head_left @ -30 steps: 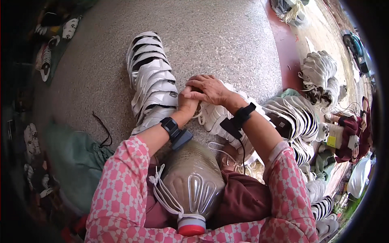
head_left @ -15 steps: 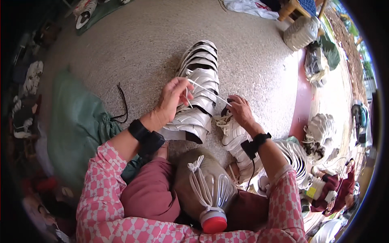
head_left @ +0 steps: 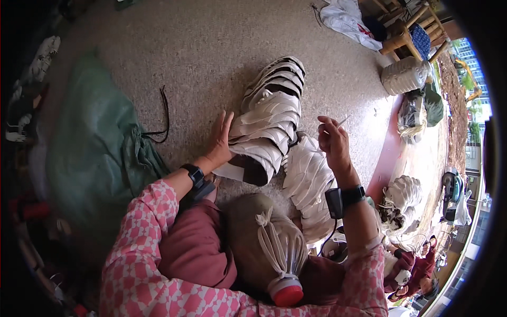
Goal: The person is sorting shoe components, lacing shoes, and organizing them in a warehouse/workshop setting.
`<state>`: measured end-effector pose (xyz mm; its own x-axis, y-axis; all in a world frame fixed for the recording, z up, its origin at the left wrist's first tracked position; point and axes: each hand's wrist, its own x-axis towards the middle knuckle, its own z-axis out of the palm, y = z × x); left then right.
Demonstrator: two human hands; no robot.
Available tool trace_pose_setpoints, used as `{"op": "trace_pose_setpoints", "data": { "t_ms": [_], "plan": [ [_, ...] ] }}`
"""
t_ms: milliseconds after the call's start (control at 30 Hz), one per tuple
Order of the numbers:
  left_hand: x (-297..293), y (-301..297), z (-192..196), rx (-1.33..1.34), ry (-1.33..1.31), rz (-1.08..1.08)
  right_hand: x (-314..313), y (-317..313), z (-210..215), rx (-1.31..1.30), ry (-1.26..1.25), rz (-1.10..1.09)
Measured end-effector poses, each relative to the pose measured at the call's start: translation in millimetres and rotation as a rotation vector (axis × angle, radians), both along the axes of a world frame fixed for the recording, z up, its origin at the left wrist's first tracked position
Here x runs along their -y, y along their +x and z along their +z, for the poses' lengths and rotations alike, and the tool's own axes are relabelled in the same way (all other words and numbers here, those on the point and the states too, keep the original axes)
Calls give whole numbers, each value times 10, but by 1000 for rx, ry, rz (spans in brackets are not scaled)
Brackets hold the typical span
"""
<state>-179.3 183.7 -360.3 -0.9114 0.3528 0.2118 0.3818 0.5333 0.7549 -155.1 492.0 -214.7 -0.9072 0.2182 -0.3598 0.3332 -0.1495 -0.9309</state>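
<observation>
A long nested stack of white shoe uppers (head_left: 274, 113) lies on the floor in front of me, its open end toward my knees. My left hand (head_left: 218, 143) rests along the left side of that stack near the open end, fingers stretched out. To the right of the stack, my right hand (head_left: 334, 141) is raised with its fingers curled. A thin pale strip (head_left: 344, 120) sticks out from its fingertips; whether it is a cord end or a small stick I cannot tell. Beneath the right hand lies another bundle of white shoe uppers (head_left: 307, 171), close beside the first.
A clear jug with a red cap (head_left: 285, 294) sits between my legs, white cords (head_left: 268, 240) tied to it. A green sack (head_left: 97, 153) lies to the left. On the right are more white bundles (head_left: 404, 193), a ribbed plastic container (head_left: 404, 75), a wooden chair (head_left: 398, 42) and another person (head_left: 417, 272).
My left hand has let go of the white cord and dropped to the stack's side. The right hand has risen from the second bundle. The stack has shifted slightly right in view.
</observation>
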Motion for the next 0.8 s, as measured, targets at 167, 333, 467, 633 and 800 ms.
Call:
{"op": "trace_pose_setpoints", "data": {
  "t_ms": [167,333,467,633,800],
  "plan": [
    [-171,-255,-301,582,190,-175,-174,100,-746,56,427,67],
    [-176,-487,-373,512,100,-143,-217,379,-1098,-49,1020,352],
    [-84,-909,-26,503,-139,-261,-319,443,-1016,-126,997,444],
    [215,-1448,532,372,-506,-397,-399,419,-1073,-113,938,459],
    [652,-1685,433,516,-402,-514,-499,441,-1159,-96,821,402]
  ]
}}
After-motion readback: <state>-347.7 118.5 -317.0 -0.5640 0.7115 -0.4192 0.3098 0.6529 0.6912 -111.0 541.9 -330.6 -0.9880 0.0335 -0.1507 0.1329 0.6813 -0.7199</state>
